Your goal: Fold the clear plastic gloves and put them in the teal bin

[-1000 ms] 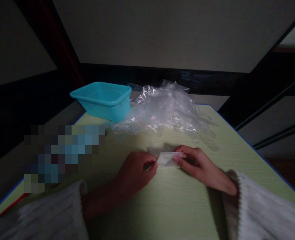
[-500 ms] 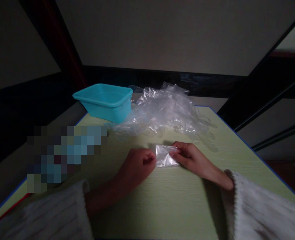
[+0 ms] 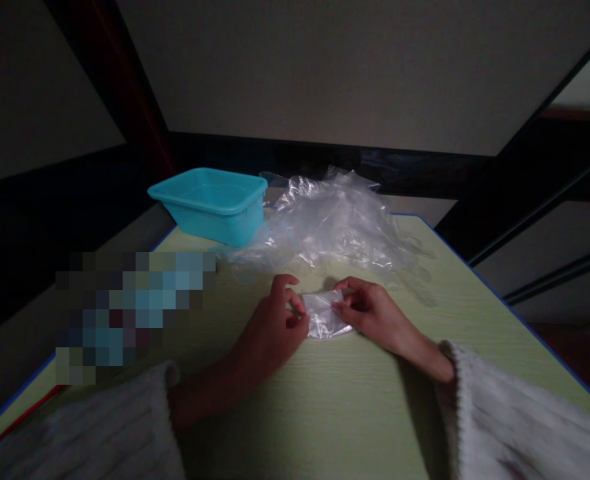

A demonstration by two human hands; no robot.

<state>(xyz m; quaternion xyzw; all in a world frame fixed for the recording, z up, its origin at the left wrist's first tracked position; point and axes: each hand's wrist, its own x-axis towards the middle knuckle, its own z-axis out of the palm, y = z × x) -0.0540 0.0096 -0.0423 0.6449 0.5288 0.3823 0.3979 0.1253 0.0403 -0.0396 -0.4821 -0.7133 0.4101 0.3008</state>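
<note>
A clear plastic glove (image 3: 322, 317), folded into a small shiny packet, lies low over the table between my hands. My right hand (image 3: 377, 317) pinches its right end between thumb and fingers. At the left edge, my left hand (image 3: 275, 327) has its thumb and lower fingers closed on the plastic, while the index finger is lifted and bent away from it. Just beyond the hands spreads a loose pile of clear disposable plastic gloves (image 3: 335, 223), with some finger shapes showing along its front and right side.
A turquoise plastic basin (image 3: 215, 210) stands at the back left, touching the pile. On the left a pixelated patch (image 3: 139, 310) hides some bluish thing. The pale green table (image 3: 355, 413) has a blue edge, and panels rise behind it.
The folded glove and my right hand have shifted slightly left. My left index finger has lifted off the plastic, and the left hand has opened up a little.
</note>
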